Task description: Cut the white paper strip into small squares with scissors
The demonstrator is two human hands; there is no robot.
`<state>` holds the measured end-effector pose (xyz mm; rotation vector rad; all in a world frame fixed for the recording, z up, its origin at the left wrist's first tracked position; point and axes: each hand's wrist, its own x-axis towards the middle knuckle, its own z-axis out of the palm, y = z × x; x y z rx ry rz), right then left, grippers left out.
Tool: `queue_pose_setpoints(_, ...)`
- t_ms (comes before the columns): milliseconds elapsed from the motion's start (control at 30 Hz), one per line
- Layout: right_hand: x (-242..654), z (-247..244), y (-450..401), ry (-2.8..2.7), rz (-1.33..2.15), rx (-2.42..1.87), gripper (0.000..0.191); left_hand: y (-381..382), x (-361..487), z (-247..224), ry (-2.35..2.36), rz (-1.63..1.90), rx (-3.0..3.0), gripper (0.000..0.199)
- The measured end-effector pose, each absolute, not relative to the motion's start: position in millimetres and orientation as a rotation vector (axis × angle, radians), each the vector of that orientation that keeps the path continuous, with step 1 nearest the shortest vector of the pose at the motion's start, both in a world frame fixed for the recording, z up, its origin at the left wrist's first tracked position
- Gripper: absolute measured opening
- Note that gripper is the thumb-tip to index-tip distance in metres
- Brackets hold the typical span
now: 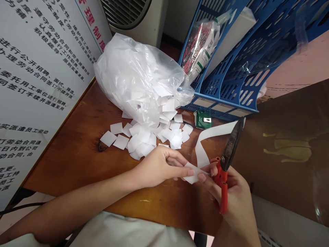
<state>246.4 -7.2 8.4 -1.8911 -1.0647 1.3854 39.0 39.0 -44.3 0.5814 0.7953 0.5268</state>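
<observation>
Between thumb and fingers, my left hand (168, 168) pinches the end of a white paper strip (203, 151). My right hand (228, 192) holds red-handled scissors (228, 151), their dark blades pointing up and away, while its thumb and fingertips also touch the paper near my left fingertips. From there the strip curves back behind the scissors. A pile of small white paper squares (144, 142) lies on the wooden table (74, 144), left of the strip. Behind the pile, a clear plastic bag (133, 68) full of white paper pieces lies with squares at its opening.
A green tape measure (203, 119) sits beside a blue file rack (223, 106), which holds a plastic packet (200, 48). A white board with printed text (33, 68) stands at the left. Behind the bag is a grey machine with a round grille (125, 12).
</observation>
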Motion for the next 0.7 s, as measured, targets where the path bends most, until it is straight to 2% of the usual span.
queue_pose_setpoints(200,246.5,8.0,-8.3,-1.040,1.448,-1.851,0.038,40.7,37.5,-44.8,0.781,0.542,0.659,0.023)
queue_pose_setpoints(700,243.8,6.7,-5.5,-1.063,1.386,-1.809,0.040,39.2,37.3,-41.3,0.796,0.479,0.620,0.028)
